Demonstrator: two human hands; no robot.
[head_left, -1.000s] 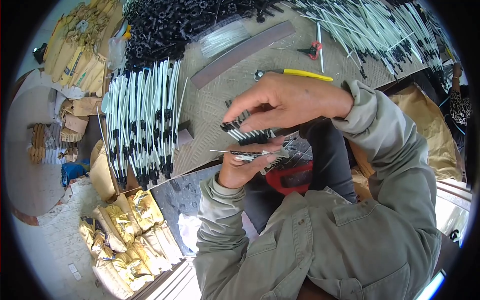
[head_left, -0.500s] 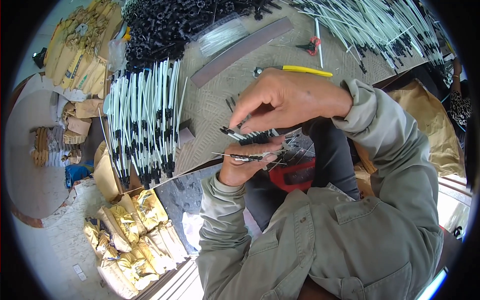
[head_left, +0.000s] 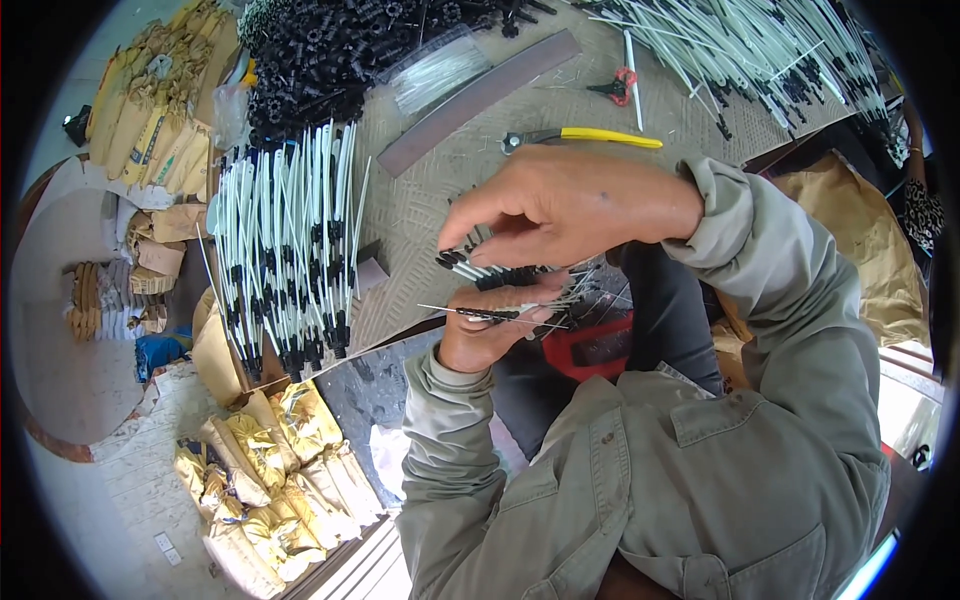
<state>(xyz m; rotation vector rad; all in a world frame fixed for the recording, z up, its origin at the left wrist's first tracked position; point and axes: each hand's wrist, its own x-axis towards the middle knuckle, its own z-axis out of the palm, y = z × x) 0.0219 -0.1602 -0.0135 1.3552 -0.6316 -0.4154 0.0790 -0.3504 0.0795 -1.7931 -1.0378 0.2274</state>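
Observation:
My left hand (head_left: 487, 335) is closed around a small bunch of pale rods with black ends (head_left: 497, 277). Thin pale strands (head_left: 560, 310) stick out between its fingers on both sides. Just above it, my right hand (head_left: 570, 208) curls its thumb and forefinger over the far left end of the bunch, where black tips (head_left: 452, 258) show. Its fingertips are close together there; what they pinch is partly hidden. Both hands are held over the near edge of the table, above my lap.
Rows of pale rods with black fittings (head_left: 285, 240) lie at the table's left edge. Beyond are a heap of black parts (head_left: 325, 70), a clear bag of strands (head_left: 440, 75), a brown strip (head_left: 480, 105), yellow-handled pliers (head_left: 600, 137), red-handled scissors (head_left: 620, 88) and more rods (head_left: 740, 55).
My right hand has moved slightly left and its fingers have come over the black tips at the bunch's end. The left hand keeps its hold, nearly still.

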